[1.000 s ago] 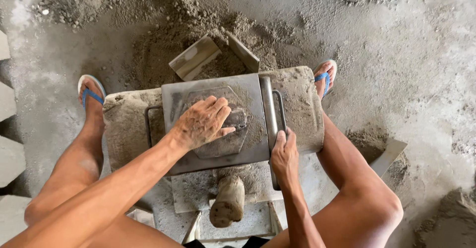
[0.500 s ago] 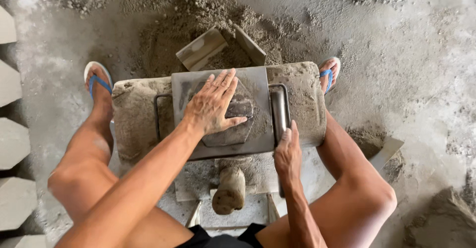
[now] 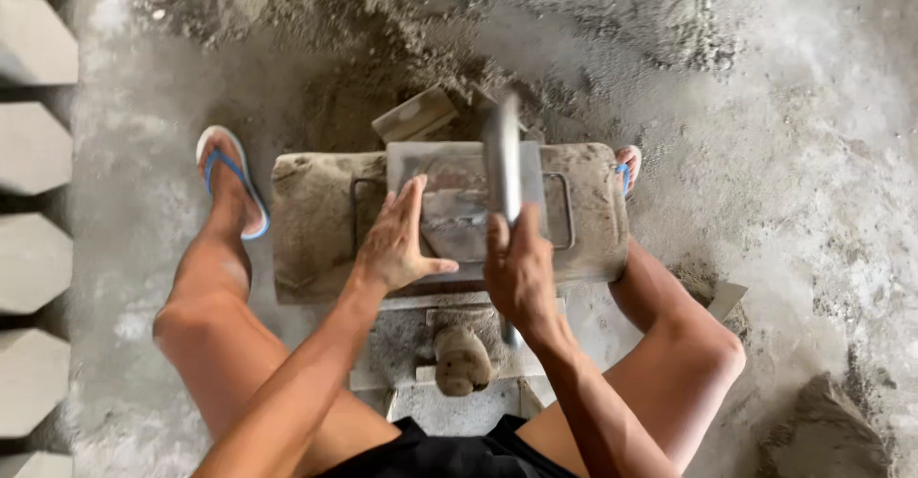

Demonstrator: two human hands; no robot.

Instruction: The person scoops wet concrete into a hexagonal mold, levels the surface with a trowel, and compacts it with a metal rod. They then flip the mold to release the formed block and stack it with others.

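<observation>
I squatted on a dusty grey concrete floor, loose sand heaped beyond. My left hand lay flat, fingers spread, on the sand-caked grey metal block mould between my feet. My right hand gripped a flat grey metal bar, raised blurred above the mould's hexagonal cavity.

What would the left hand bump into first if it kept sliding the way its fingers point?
The left hand lies flat on the metal mould; straight ahead it would probably meet the small wooden block beyond, though depth is unclear.
</observation>
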